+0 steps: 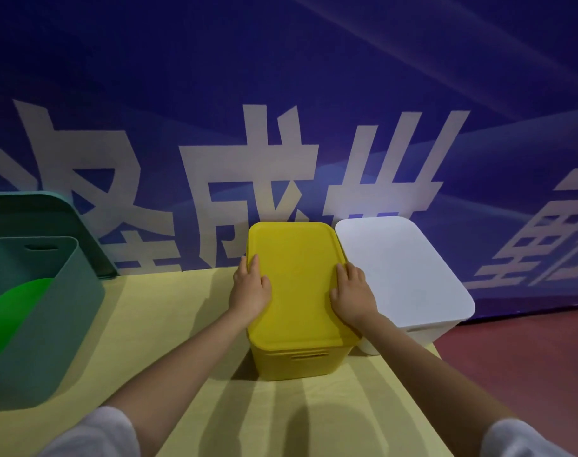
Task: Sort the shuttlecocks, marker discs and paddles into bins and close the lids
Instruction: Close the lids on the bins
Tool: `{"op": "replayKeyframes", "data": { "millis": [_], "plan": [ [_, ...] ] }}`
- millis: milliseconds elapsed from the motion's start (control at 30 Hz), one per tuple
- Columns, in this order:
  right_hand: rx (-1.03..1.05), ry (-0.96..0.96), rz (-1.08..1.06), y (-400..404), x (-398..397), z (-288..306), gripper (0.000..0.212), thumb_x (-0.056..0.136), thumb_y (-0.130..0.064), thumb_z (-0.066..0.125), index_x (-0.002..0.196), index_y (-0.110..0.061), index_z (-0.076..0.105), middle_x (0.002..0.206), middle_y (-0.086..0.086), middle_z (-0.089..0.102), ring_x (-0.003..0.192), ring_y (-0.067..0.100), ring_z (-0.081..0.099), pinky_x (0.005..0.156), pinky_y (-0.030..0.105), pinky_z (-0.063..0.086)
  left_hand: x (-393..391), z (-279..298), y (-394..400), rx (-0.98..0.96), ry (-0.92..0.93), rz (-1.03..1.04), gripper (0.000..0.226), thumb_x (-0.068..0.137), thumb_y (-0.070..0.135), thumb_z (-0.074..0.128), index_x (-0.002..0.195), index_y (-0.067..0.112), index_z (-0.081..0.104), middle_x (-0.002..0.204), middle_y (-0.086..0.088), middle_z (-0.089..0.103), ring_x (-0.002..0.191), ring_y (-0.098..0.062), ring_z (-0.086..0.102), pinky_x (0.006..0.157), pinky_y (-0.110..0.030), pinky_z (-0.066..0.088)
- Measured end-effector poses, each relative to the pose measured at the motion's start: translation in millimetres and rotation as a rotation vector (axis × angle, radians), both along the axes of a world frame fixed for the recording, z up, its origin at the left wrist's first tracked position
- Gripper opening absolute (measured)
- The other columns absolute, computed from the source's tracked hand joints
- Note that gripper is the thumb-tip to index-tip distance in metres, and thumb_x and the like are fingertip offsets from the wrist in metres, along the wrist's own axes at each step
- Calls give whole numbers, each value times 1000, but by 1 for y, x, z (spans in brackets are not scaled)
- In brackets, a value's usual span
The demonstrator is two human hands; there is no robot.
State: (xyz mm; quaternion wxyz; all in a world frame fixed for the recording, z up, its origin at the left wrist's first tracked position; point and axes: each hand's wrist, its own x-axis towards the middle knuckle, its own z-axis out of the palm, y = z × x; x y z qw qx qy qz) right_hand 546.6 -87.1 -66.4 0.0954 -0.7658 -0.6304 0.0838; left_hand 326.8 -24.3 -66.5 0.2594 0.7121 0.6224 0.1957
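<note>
Pressing with flat, spread fingers, the left hand (249,293) and right hand (351,293) rest on the yellow lid (299,282), its long axis running near to far.

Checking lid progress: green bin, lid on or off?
Off. The green bin is open-topped, a green disc visible inside; its lid leans against the banner behind it.

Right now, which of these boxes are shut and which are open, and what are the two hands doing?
Yellow bin: closed, yellow lid on top.
White bin: closed, white lid on.
Green bin: open, something bright green inside.
Green lid: off, leaning behind the green bin.
Left hand: fingers flat, pressing the yellow lid's left edge.
Right hand: fingers flat, pressing its right edge.
</note>
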Motion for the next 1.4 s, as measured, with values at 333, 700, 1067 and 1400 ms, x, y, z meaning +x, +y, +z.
{"op": "replayKeyframes", "data": {
  "millis": [333,700,1067,1400],
  "plan": [
    [-17,68,54,98,3,9,60,99,-42,34,151,-15,17,159,11,10,145,30,12,113,43,27,18,3,71,27,129,18,59,100,24,36,153,20,9,160,-5,1,145,-31,14,101,-38,42],
    [-44,-29,96,110,13,-8,62,99,-47,29,151,-14,20,159,10,10,146,29,8,115,39,25,14,-15,81,-2,52,6,54,103,22,30,153,12,10,161,1,-7,125,-19,46,89,-24,49],
    [1,-35,74,69,3,-13,64,97,-54,25,148,-16,28,157,9,22,145,28,16,114,42,26,9,-14,39,71,50,16,52,103,27,31,152,14,19,161,-1,4,140,-20,26,105,-31,37],
    [-47,-29,120,-46,-9,-13,92,78,-73,5,153,-21,14,161,10,2,148,27,-5,118,41,11,-11,-16,-62,6,280,-163,72,98,49,33,153,15,2,159,-7,-16,145,-21,-17,118,-37,9]
  ]
}}
